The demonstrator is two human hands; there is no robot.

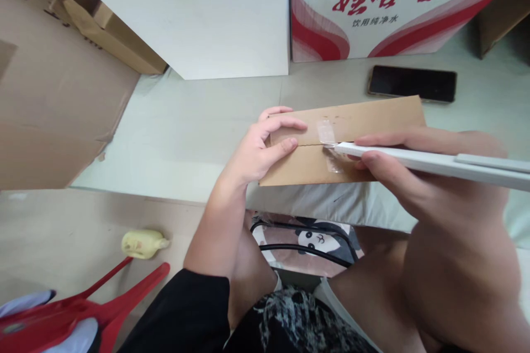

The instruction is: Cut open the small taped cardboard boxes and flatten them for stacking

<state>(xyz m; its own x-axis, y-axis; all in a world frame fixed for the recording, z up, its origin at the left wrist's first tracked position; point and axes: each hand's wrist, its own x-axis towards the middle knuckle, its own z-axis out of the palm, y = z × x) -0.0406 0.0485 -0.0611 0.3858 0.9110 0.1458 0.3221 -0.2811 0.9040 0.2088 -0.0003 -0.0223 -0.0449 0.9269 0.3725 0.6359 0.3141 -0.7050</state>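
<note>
Left hand [259,149] clasps the cardboard box [381,116]; right hand [443,196] pinches a white cutter [406,156] against clear tape [326,131]

Likely a home, judging by the pale cloth [199,138], red stool [62,311], panda print [318,240] and drinking-water carton [397,33].

A box [308,160] sits mid-frame; the phone [413,84] lies upper right, a carton [62,99] far left, a bottle [143,244] lower left.
</note>
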